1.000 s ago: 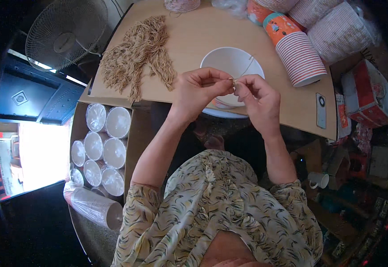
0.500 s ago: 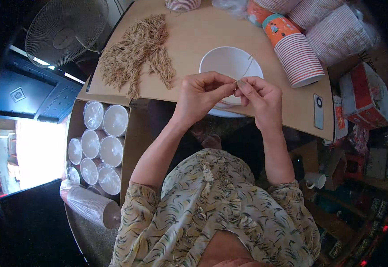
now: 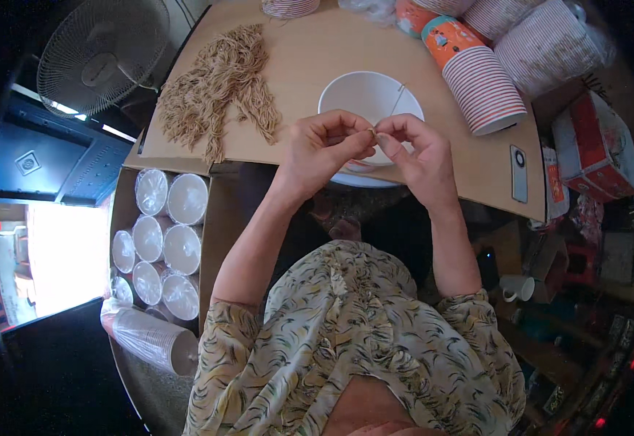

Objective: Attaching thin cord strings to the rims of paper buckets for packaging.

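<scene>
Above the white bowl point(image 3: 364, 98), both hands meet fingertip to fingertip, pinching a thin tan strand point(image 3: 372, 131) between them. Left hand point(image 3: 324, 149) is closed on one end with thumb and forefinger, right hand point(image 3: 419, 156) closed on the other; the strand itself is too small to see well. A thin stick or strand point(image 3: 397, 100) leans against the bowl's rim.

Risk, as judged: the piece is slight and held only at the tips, so a slack pinch could let it drop past the bowl into the gap by the person's lap.

Bowl overhangs the near edge of the cardboard surface point(image 3: 310, 51); a knock from a wrist could tip it. Pile of tan strands point(image 3: 219, 87) lies to the left, stacked striped paper cups point(image 3: 488, 87) to the right, well apart.
</scene>
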Available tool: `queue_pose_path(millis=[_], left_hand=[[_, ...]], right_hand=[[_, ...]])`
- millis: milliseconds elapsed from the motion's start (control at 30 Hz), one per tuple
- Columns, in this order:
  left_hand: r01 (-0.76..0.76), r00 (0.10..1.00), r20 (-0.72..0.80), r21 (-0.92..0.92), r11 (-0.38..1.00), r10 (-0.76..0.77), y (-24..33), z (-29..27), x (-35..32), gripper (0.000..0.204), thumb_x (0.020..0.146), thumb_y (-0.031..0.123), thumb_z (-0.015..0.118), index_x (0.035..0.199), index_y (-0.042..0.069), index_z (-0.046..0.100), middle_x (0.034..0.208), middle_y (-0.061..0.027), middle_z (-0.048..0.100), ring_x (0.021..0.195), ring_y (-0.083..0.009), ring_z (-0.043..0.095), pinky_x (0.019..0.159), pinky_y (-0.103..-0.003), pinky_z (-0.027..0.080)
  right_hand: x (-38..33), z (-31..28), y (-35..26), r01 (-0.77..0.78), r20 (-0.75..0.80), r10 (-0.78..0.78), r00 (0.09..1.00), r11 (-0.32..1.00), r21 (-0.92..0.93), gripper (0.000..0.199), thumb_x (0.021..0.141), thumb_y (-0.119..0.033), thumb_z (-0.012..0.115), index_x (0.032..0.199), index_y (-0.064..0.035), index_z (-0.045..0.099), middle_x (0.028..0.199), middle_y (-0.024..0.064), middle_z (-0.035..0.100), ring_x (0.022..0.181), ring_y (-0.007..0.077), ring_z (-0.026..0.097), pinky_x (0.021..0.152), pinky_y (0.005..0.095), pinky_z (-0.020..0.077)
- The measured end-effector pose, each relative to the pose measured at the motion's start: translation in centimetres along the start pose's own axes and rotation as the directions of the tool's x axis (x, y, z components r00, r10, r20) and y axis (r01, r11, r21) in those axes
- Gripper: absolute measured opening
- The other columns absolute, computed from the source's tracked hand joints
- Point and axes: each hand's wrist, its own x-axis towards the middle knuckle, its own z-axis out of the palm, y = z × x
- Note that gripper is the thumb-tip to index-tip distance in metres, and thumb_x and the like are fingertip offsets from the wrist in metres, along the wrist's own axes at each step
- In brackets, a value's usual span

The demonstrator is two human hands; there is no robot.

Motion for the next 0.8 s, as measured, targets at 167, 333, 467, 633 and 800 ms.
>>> queue_pose_path(millis=[167, 333, 467, 633, 800], left_hand=[[-0.017, 1.0, -0.01, 0.027, 0.999, 0.017, 0.1, 0.0, -0.2, 0.015, 0.094, 0.011, 0.07, 0.103, -0.001, 0.067, 0.092, -0.0044, 0.07, 0.084, -0.0114, 0.068, 0.077, -0.025, 0.055], [-0.017, 1.0, -0.008, 0.043, 0.999, 0.017, 0.0, -0.1, -0.1, 0.013, 0.093, 0.005, 0.069, 0.103, -0.002, 0.065, 0.093, -0.0063, 0.071, 0.087, -0.012, 0.07, 0.078, -0.025, 0.057], [-0.026, 1.0, -0.002, 0.016, 1.0, 0.026, -0.1, -0.1, 0.0, 0.012, 0.092, 0.003, 0.069, 0.102, -0.002, 0.064, 0.092, -0.0059, 0.071, 0.086, -0.0115, 0.07, 0.078, -0.024, 0.057], [-0.077, 0.997, 0.009, 0.051, 0.996, 0.076, -0.2, -0.3, 0.1, 0.01, 0.092, 0.002, 0.069, 0.1, -0.001, 0.065, 0.09, -0.0052, 0.071, 0.083, -0.01, 0.069, 0.077, -0.024, 0.056], [-0.111, 0.994, 0.001, 0.082, 0.99, 0.112, -0.4, -0.2, 0.1, 0.011, 0.09, 0.001, 0.07, 0.1, -0.001, 0.065, 0.09, -0.0052, 0.071, 0.083, -0.01, 0.069, 0.076, -0.023, 0.057]], right_hand=[[-0.1, 0.0, -0.4, -0.04, 0.012, 0.04, 0.999, 0.999, -0.01, 0.011, 0.091, -0.008, 0.068, 0.098, 0.0006, 0.066, 0.087, 0.0048, 0.069, 0.084, 0.0129, 0.065, 0.083, 0.0309, 0.0523], [0.0, -0.2, 0.2, -0.035, 0.037, 0.034, 0.999, 0.999, 0.025, 0.011, 0.09, -0.007, 0.069, 0.097, 0.0005, 0.066, 0.087, 0.005, 0.069, 0.085, 0.0129, 0.064, 0.084, 0.0306, 0.052], [0.0, -0.6, 0.3, 0.05, 0.08, -0.049, 0.996, 0.999, -0.009, 0.011, 0.09, -0.007, 0.068, 0.098, 0.0005, 0.066, 0.088, 0.005, 0.069, 0.086, 0.0123, 0.064, 0.084, 0.0299, 0.0511], [0.2, -0.6, 1.1, 0.033, 0.064, -0.042, 0.997, 0.992, 0.123, 0.014, 0.09, -0.01, 0.069, 0.099, 0.0006, 0.066, 0.088, 0.0045, 0.069, 0.086, 0.0114, 0.063, 0.082, 0.0292, 0.0507], [0.6, -1.0, 1.0, -0.022, 0.136, 0.014, 0.991, 0.998, 0.058, 0.016, 0.089, -0.011, 0.071, 0.099, 0.0007, 0.067, 0.086, 0.0031, 0.069, 0.083, 0.0102, 0.062, 0.079, 0.0283, 0.0509]])
